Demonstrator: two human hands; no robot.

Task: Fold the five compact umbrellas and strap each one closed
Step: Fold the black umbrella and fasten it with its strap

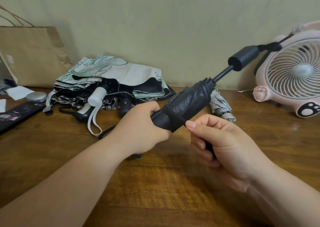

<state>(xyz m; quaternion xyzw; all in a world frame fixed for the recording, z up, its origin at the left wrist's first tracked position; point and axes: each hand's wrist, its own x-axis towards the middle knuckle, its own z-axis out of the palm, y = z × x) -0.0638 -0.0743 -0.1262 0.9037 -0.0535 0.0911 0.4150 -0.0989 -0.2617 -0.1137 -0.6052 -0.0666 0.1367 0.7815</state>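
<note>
Black rolled fabric compact umbrella [188, 102] held above brown wooden table [155, 183], between both hands. Left hand [142, 128]: fingers clamped round canopy's near end. Right hand [221, 145]: thumb and forefinger pinched on thin black strap [174, 116], which crosses canopy just beyond left fingers. Cylindrical black handle [244, 58] points away, well past fingertips. Unfolded floral umbrella pile [110, 74] lies beyond left knuckles.

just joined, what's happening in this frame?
A person holds a black umbrella above the table. The left hand grips its rolled canopy; the right hand pinches the strap drawn across it, not visibly fastened. Other umbrellas lie loose in a pile behind, and a grey umbrella lies rolled.
</note>
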